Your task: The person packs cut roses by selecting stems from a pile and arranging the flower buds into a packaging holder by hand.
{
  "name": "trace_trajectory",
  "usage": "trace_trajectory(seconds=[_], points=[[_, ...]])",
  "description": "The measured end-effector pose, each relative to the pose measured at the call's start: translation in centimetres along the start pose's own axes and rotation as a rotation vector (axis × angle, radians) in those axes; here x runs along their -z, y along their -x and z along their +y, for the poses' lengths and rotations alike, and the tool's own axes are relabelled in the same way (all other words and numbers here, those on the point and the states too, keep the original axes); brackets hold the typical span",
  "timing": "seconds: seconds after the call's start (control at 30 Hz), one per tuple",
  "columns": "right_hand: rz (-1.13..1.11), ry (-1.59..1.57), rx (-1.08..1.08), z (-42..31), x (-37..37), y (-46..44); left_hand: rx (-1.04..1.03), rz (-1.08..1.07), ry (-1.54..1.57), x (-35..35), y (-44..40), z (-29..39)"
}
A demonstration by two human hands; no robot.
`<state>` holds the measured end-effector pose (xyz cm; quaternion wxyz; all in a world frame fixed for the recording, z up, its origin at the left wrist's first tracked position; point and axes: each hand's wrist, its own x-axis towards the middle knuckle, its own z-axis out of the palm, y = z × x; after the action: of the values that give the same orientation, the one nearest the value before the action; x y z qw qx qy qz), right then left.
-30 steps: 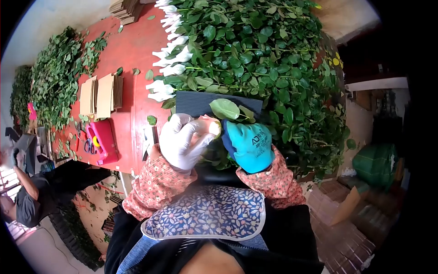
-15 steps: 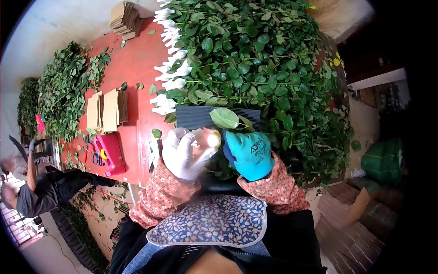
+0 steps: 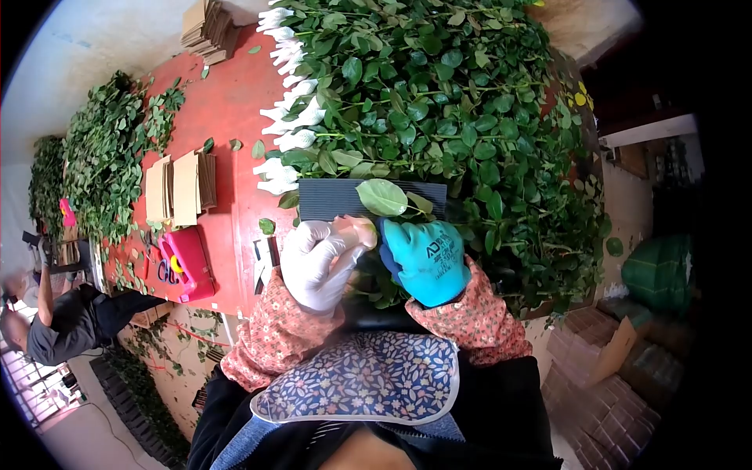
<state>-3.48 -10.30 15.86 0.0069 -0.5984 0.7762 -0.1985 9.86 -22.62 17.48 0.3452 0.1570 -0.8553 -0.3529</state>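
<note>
My left hand [image 3: 315,265], in a white glove, has its fingers closed around a pale pink rose bloom [image 3: 362,230], which is partly hidden by them. Close beside it, my right hand [image 3: 429,262], in a teal glove with dark lettering, is a closed fist just below the bloom; the stem inside it is hidden. A large green leaf [image 3: 382,197] stands out above my hands, over a black ribbed mat [image 3: 325,200].
Leafy rose stems [image 3: 431,102] are piled beyond the mat, with white-netted heads [image 3: 296,139] along their left side. Cardboard pieces [image 3: 186,188] and a pink case [image 3: 188,265] rest on the red table [image 3: 235,102]. Another person [image 3: 59,325] works at far left.
My left fingers have drawn in from a spread position and closed over the bloom. My right fist stays nearly in place. At far left, the other person's arm has shifted.
</note>
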Motion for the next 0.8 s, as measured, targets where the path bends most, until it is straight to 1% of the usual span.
trace_trajectory(seconds=[0.07, 0.1, 0.13, 0.17, 0.23, 0.27, 0.33, 0.37, 0.4, 0.47, 0.57, 0.6, 0.67, 0.7, 0.73, 0.77, 0.8], points=[[-0.056, -0.036, -0.017, 0.1, 0.0, -0.1, -0.051, -0.057, 0.039, 0.4, -0.7, 1.1], [-0.056, -0.035, -0.018, 0.2, 0.0, -0.1, -0.111, -0.081, 0.018, 0.4, -1.4, 1.3], [-0.07, -0.041, -0.018, 0.2, 0.1, -0.1, -0.112, -0.081, 0.018, 0.2, -0.9, 1.2], [-0.085, -0.047, -0.018, 0.3, 0.1, -0.2, -0.042, -0.097, 0.089, -0.2, 0.1, 0.8], [-0.09, -0.049, -0.023, 0.4, 0.2, -0.3, -0.167, -0.011, 0.023, -1.4, 0.7, 0.1], [-0.096, -0.053, -0.029, 0.5, 0.2, -0.3, -0.168, -0.008, 0.023, -1.4, 1.0, -0.2], [-0.084, -0.059, -0.018, 0.7, 0.3, -0.5, -0.232, -0.089, -0.052, -1.2, 1.6, -0.4], [-0.073, -0.067, -0.005, 0.9, 0.4, -0.6, -0.238, -0.028, -0.048, -1.1, 1.3, 0.1], [-0.075, -0.064, 0.008, 1.0, 0.4, -0.7, -0.235, -0.016, -0.053, -0.7, 1.4, 0.0], [-0.068, -0.062, -0.021, 0.8, 0.1, -0.7, -0.195, -0.094, -0.059, 1.0, 2.6, -0.4], [-0.062, -0.073, -0.001, 1.0, 0.3, -0.9, 0.04, -0.077, -0.022, 1.8, 4.8, -1.3], [-0.063, -0.065, -0.001, 0.9, 0.4, -0.9, 0.032, -0.058, -0.059, 2.3, 4.5, -1.2], [-0.108, -0.065, -0.009, 1.0, 0.6, -1.0, 0.005, -0.085, -0.207, 3.8, 6.2, -3.3], [-0.104, -0.096, -0.019, 1.0, 0.7, -1.0, 0.107, -0.158, -0.201, 4.9, 7.1, -3.9], [-0.106, -0.126, -0.018, 1.1, 0.8, -1.1, 0.132, -0.314, -0.286, 7.1, 7.6, -3.9], [-0.123, -0.133, -0.029, 1.0, 1.2, -1.2, 0.318, -0.59, -0.401, 9.1, 11.9, -6.5], [-0.143, -0.127, 0.005, 1.0, 1.3, -1.2, 0.363, -0.686, -0.607, 10.4, 16.5, -8.3]])
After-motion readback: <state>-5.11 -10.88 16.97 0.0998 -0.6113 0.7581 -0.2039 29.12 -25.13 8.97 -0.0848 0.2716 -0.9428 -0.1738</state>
